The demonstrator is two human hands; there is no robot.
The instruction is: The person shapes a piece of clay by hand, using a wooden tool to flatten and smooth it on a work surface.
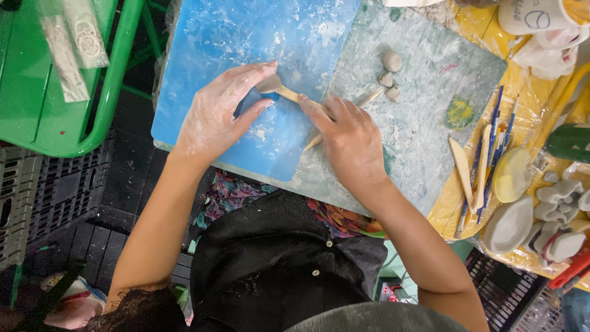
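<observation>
Both hands (283, 123) hide clay under a wooden tool (289, 93) on blue board (246, 37).

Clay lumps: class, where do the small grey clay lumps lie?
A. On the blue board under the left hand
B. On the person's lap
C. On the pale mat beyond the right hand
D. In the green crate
C: the clay lumps sit on the pale mat, beyond the right hand.

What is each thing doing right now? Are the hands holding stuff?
left hand: cupped over a clay piece, dusty
right hand: gripping a wooden tool
wooden tool: tip pressed against the clay piece
blue board: flat, smeared white
clay lumps: loose, untouched
brushes: lying unused
</observation>
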